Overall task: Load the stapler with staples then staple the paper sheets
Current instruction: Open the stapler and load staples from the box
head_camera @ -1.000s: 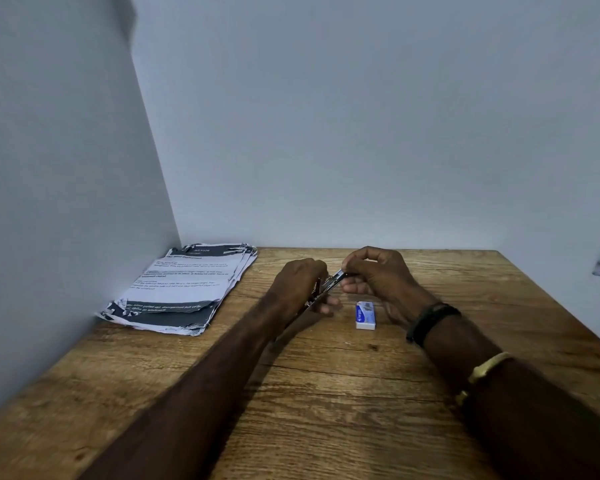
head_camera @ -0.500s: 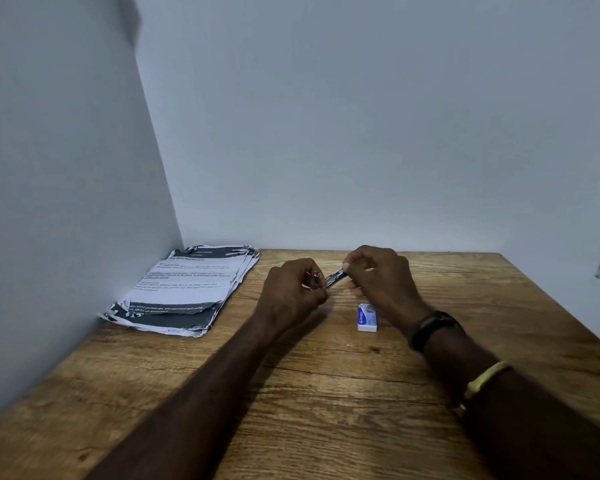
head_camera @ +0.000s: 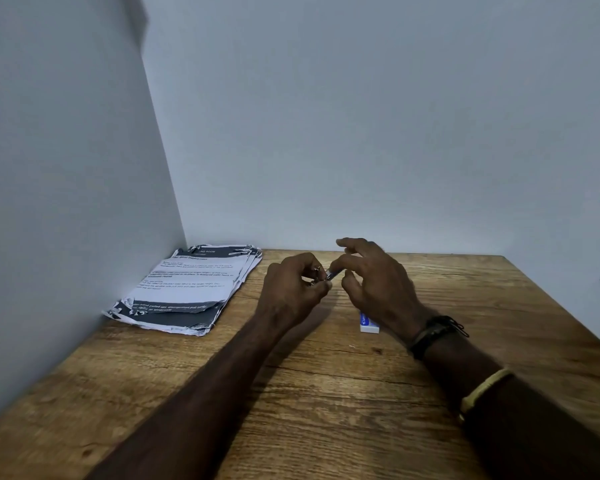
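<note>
Fingers of our left hand [head_camera: 291, 289] curl closed round the one stapler [head_camera: 331, 274], held up just left of the single staple box [head_camera: 369, 328]. Our right hand [head_camera: 378, 289] spreads loosely above that box, thumb and one finger pinching the stapler's metal tip. One stack of paper sheets [head_camera: 194, 285] lies well left of the box.

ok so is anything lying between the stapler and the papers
Nothing visible. The left hand holds the stapler, and only bare table lies between it and the papers by the left wall. The staple box sits on the other side.
</note>
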`<act>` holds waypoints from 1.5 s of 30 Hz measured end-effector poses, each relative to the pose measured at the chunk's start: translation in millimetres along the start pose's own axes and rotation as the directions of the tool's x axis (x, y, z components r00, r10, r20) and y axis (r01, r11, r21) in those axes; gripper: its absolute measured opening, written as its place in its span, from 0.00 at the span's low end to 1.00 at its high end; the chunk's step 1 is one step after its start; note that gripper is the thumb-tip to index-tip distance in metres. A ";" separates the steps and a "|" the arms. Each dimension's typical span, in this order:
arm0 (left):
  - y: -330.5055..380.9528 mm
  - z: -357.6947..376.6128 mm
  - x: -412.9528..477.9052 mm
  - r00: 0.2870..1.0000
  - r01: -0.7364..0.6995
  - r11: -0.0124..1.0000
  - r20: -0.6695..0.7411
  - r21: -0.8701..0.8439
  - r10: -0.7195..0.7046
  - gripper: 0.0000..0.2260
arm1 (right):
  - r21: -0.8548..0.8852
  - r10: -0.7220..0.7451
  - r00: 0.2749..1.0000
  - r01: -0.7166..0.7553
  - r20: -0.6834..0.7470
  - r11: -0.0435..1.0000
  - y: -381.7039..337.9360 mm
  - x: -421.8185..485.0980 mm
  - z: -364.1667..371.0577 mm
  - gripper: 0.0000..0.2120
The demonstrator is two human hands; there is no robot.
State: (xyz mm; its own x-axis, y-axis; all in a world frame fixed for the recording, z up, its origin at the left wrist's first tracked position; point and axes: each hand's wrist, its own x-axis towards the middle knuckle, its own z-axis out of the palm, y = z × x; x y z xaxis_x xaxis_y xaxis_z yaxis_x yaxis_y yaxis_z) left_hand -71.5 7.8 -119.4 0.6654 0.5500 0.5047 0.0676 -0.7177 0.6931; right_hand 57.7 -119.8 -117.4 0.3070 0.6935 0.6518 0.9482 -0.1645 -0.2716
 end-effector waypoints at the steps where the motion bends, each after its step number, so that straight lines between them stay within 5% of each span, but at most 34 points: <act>1: -0.4 -0.1 0.0 1.000 -0.007 1.000 0.002 0.003 0.007 0.08 | 0.009 -0.008 1.000 0.008 0.009 1.000 -0.6 -0.1 0.3 0.12; 7: 0.0 -1.2 1.4 1.000 -0.023 0.997 -0.020 0.069 0.024 0.05 | 0.068 0.061 0.996 -0.056 -0.063 0.996 -2.0 1.3 -1.6 0.13; 17: 3.3 0.9 -2.7 0.999 -0.047 0.984 -0.007 0.169 0.049 0.05 | -0.201 0.030 1.000 -0.028 0.009 0.979 -3.2 1.0 1.8 0.10; 24: 4.1 0.9 -2.7 0.999 -0.052 0.979 0.006 0.197 0.052 0.04 | 0.086 0.151 0.988 -0.152 0.015 0.985 -4.5 1.5 6.9 0.08; 36: 2.9 -0.1 -0.9 1.000 -0.005 0.981 0.029 0.194 0.000 0.06 | 0.471 0.348 0.933 -0.348 0.090 0.810 -7.5 8.8 4.5 0.05; 45: -3.7 1.2 -0.2 0.991 0.072 0.945 0.087 0.319 -0.105 0.06 | 0.062 0.494 0.779 -0.556 0.386 0.829 14.9 3.2 1.3 0.09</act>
State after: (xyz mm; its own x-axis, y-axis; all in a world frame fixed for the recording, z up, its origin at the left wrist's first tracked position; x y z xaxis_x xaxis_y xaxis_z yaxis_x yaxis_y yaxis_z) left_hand -71.0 9.8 -122.6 0.7171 0.5827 0.3824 0.3488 -0.7751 0.5269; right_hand 72.7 -119.1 -120.3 0.6763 0.7296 0.1009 0.6103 -0.4784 -0.6315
